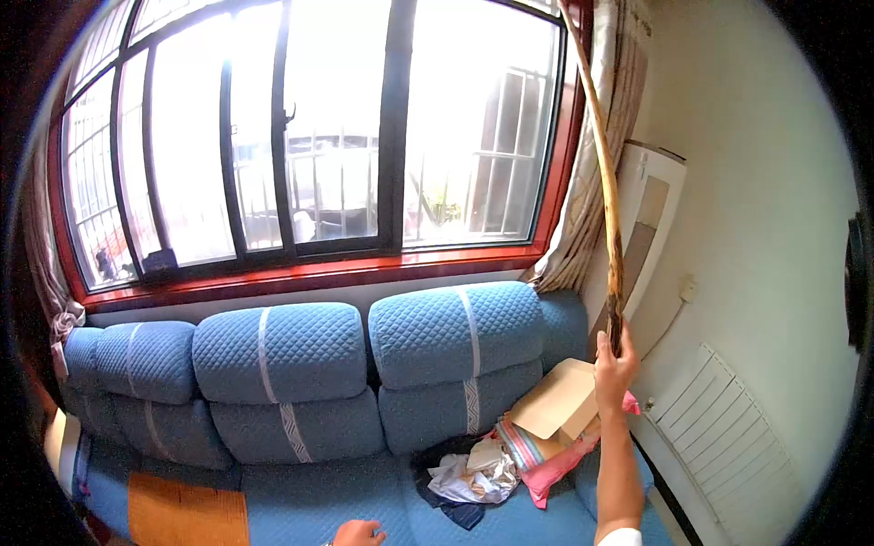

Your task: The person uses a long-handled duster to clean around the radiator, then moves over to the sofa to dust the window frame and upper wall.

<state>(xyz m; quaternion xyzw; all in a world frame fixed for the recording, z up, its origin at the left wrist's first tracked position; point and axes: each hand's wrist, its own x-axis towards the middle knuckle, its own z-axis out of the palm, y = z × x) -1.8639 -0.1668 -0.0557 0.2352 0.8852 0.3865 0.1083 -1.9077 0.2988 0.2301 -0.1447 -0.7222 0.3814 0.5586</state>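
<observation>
My right hand (615,369) is closed around the dark lower end of a long wooden stick (608,182). The stick rises upright with a slight bend, and its top runs out of view beside the curtain. Low at the bottom edge, my left hand (360,533) shows only in part, its fingers loosely bent and a little apart, with nothing visible in them. It hovers in front of the blue sofa (319,487). Just behind my right forearm lies an open cardboard box (553,398), partly hidden by the arm.
Crumpled white and dark clothes (473,475) and a pink cloth (551,473) lie on the sofa. An orange-brown mat (187,510) covers the left seat. Behind stands a barred window (391,136) with a curtain (605,100); a white radiator (724,419) is on the right wall.
</observation>
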